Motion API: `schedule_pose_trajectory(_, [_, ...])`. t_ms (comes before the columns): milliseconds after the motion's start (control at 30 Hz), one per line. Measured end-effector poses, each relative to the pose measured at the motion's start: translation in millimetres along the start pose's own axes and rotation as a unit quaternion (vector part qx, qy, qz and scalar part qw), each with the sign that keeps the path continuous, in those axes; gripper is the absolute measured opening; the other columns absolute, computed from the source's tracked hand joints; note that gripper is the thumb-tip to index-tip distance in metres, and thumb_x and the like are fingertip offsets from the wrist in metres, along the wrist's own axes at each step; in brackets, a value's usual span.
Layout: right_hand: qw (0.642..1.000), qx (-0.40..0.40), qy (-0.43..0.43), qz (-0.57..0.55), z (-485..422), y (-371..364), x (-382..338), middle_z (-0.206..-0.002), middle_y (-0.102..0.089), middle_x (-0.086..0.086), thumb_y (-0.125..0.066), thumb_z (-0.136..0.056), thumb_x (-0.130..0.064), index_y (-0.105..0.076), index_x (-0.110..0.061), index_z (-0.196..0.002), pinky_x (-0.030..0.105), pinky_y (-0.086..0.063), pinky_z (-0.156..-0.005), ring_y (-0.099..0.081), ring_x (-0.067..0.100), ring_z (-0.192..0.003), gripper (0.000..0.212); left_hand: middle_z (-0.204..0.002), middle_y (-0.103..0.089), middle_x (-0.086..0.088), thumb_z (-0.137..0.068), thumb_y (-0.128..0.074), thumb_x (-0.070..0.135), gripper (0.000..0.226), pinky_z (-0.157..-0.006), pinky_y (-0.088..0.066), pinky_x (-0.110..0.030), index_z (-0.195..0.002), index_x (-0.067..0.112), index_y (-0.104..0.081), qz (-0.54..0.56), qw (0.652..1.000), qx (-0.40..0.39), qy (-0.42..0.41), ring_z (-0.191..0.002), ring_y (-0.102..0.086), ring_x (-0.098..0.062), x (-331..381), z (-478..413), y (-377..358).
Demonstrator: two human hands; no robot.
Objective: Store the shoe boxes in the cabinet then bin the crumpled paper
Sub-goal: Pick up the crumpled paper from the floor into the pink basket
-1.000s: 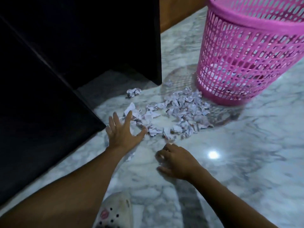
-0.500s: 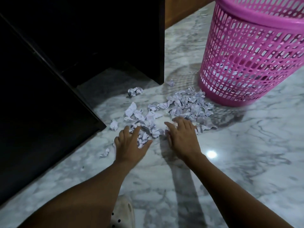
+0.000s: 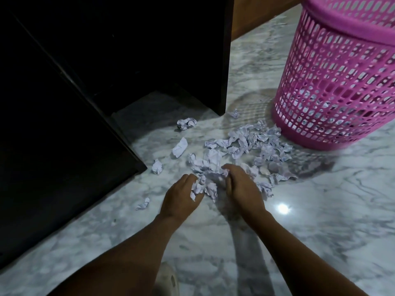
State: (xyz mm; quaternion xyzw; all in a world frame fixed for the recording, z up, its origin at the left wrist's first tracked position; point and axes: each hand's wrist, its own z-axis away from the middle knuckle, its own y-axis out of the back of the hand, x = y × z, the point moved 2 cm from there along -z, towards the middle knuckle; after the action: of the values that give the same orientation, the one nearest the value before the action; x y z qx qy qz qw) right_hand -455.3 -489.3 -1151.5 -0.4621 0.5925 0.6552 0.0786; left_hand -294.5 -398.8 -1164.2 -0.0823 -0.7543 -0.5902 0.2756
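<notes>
Cabinet (image 3: pixel 64 146) left, bin (image 3: pixel 333 82) right, floor (image 3: pixel 320 231) free nearer

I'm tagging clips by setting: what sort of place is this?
Probably a room in a home: a polished marble floor, a dark cabinet, and a pink plastic wastebasket beside scattered crumpled paper.

Cabinet (image 3: pixel 106 60) inside is pitch black, can't see a thing. Bin (image 3: pixel 333 82) cropped top and right. Right hand (image 3: pixel 241 189) fingertips hidden in the paper (image 3: pixel 245 142).
</notes>
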Motion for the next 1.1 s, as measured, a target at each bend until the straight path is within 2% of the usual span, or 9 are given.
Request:
schedule_pose_trajectory(67, [0.999, 0.041, 0.014, -0.010, -13, 3, -9, -0.101, -0.063, 0.006, -0.041, -0.096, -0.024, -0.058, -0.016, -0.118, 0.033, -0.045, -0.069, -0.060, 0.022, -0.088, 0.029, -0.086, -0.061, -0.001, -0.078, -0.070, 0.023, 0.021, -0.065, -0.045, -0.027, -0.092, 0.016, -0.056, 0.047, 0.998, 0.030, 0.028, -0.078, -0.059, -0.023, 7, -3, 8])
schedule_pose_trajectory(167, [0.996, 0.027, 0.038, 0.071, -33, -4, -25, -0.113, -0.059, 0.009, -0.040, -0.097, -0.048, -0.055, -0.019, -0.129, 0.034, -0.051, -0.071, -0.060, 0.024, -0.094, 0.046, -0.080, -0.061, -0.001, -0.078, -0.068, 0.019, 0.018, -0.066, -0.045, -0.025, -0.088, 0.016, -0.053, 0.108, 0.984, 0.119, 0.077, -0.074, -0.058, -0.022, 15, -6, 22])
schedule_pose_trajectory(267, [0.966, -0.090, 0.042, 0.238, -45, -22, -29, -0.148, -0.040, 0.014, -0.026, -0.089, -0.076, -0.038, -0.027, -0.147, 0.044, -0.043, -0.099, -0.041, 0.034, -0.130, 0.077, -0.075, -0.059, -0.001, -0.079, -0.058, 0.026, 0.015, -0.068, -0.047, -0.027, -0.085, 0.013, -0.053, 0.157, 0.957, 0.214, 0.120, -0.071, -0.057, -0.021, 16, -1, 35])
schedule_pose_trajectory(367, [0.942, -0.188, 0.048, 0.275, -41, -39, -22, -0.163, -0.016, 0.012, -0.012, -0.078, -0.087, -0.024, -0.031, -0.154, 0.054, -0.021, -0.116, -0.013, 0.042, -0.148, 0.095, -0.087, -0.062, -0.003, -0.078, -0.053, 0.030, 0.023, -0.080, -0.051, -0.035, -0.093, 0.013, -0.057, 0.180, 0.946, 0.221, 0.155, -0.084, -0.061, -0.024, 5, 6, 39])
schedule_pose_trajectory(500, [0.956, -0.121, 0.097, 0.247, -31, -45, -24, -0.140, -0.051, 0.009, -0.034, -0.089, -0.071, -0.055, -0.028, -0.130, 0.044, -0.040, -0.100, -0.041, 0.032, -0.128, 0.063, -0.118, -0.064, -0.007, -0.078, -0.058, 0.023, 0.045, -0.098, -0.040, -0.014, -0.121, 0.010, -0.060, 0.136, 0.949, 0.225, 0.175, -0.111, -0.058, -0.019, -11, 16, 45])
schedule_pose_trajectory(633, [0.975, -0.035, 0.149, 0.160, -21, -55, -25, -0.096, -0.066, 0.002, -0.065, -0.085, -0.038, -0.066, -0.020, -0.103, 0.032, -0.046, -0.066, -0.056, 0.026, -0.085, 0.025, -0.118, -0.062, -0.008, -0.079, -0.048, 0.034, 0.057, -0.098, -0.042, -0.031, -0.129, 0.010, -0.057, 0.096, 0.955, 0.210, 0.187, -0.111, -0.056, -0.021, -23, 20, 46])
schedule_pose_trajectory(733, [0.982, -0.017, 0.145, 0.117, -17, -58, -24, -0.086, -0.065, -0.001, -0.070, -0.079, -0.027, -0.065, -0.021, -0.095, 0.032, -0.047, -0.057, -0.056, 0.026, -0.074, 0.018, -0.104, -0.059, -0.009, -0.077, -0.045, 0.038, 0.057, -0.092, -0.039, -0.033, -0.124, 0.012, -0.060, 0.045, 0.957, 0.196, 0.211, -0.100, -0.055, -0.026, -32, 25, 44])
schedule_pose_trajectory(867, [0.980, -0.031, 0.172, 0.095, -19, -56, -22, -0.083, -0.064, 0.001, -0.066, -0.083, -0.033, -0.068, -0.020, -0.090, 0.032, -0.048, -0.052, -0.060, 0.027, -0.069, 0.014, -0.096, -0.053, -0.007, -0.075, -0.049, 0.035, 0.045, -0.085, -0.043, -0.040, -0.117, 0.022, -0.058, -0.019, 0.976, 0.151, 0.154, -0.095, -0.048, -0.023, -35, 38, 37])
schedule_pose_trajectory(1100, [0.980, -0.060, 0.174, 0.080, -22, -55, -20, -0.083, -0.063, 0.006, -0.051, -0.088, -0.043, -0.070, -0.015, -0.090, 0.033, -0.050, -0.054, -0.064, 0.031, -0.071, 0.034, -0.124, -0.050, -0.010, -0.078, -0.057, 0.040, 0.043, -0.100, -0.035, -0.050, -0.114, 0.018, -0.065, -0.131, 0.980, 0.129, 0.076, -0.132, -0.042, -0.031, -25, 52, 28])
